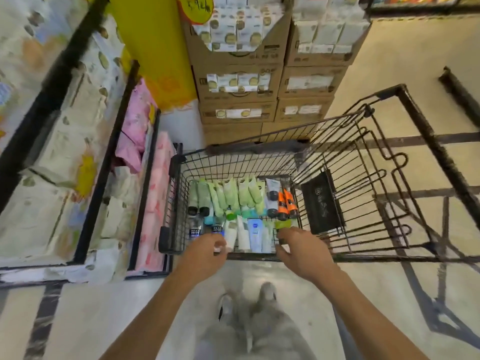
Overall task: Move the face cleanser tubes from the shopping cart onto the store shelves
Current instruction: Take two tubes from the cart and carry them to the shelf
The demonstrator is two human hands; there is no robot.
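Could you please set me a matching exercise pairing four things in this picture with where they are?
1 orange tubes
2 light blue tube
3 cardboard boxes
4 pink packs

A on the shelf left of the cart
B cart's far row, right end
C cart's near row
D stacked beyond the cart

Pairs: 1-B, 2-C, 3-D, 4-A

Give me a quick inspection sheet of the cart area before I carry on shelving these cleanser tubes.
Surface: pale floor with dark stripes.
Job's things: black wire shopping cart holding pale green tubes, orange tubes, a blue tube and others.
Clutter: black panel on the cart's inner wall.
Hands: left hand and right hand at the near row of tubes; grip unclear, blurred.
Cables: nothing seen.
Surroundings: stacked cardboard cartons ahead; shelf racks of wrapped packs on the left.
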